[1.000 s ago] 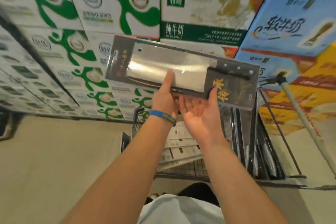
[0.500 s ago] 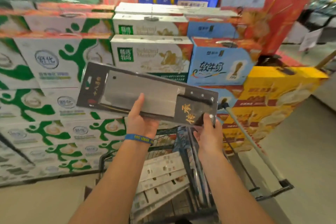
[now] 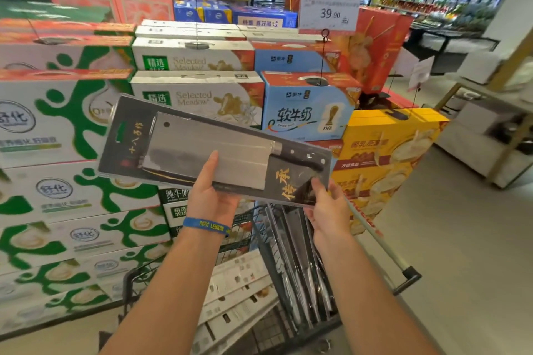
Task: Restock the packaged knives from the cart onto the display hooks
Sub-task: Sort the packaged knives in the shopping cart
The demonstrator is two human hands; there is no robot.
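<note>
Gripping one packaged knife [image 3: 202, 147] above packaged knives [image 3: 300, 262] in the cart [image 3: 245, 229].

**Bare arms, one blue band**

The left forearm [image 3: 173, 282] and right forearm [image 3: 369, 282] are uncovered along all their visible length. A narrow blue wristband [image 3: 206, 226], printed with yellow capital letters, circles the wrist just below the left hand [image 3: 212, 199]. The right hand [image 3: 328, 210] and its wrist are bare.
</note>
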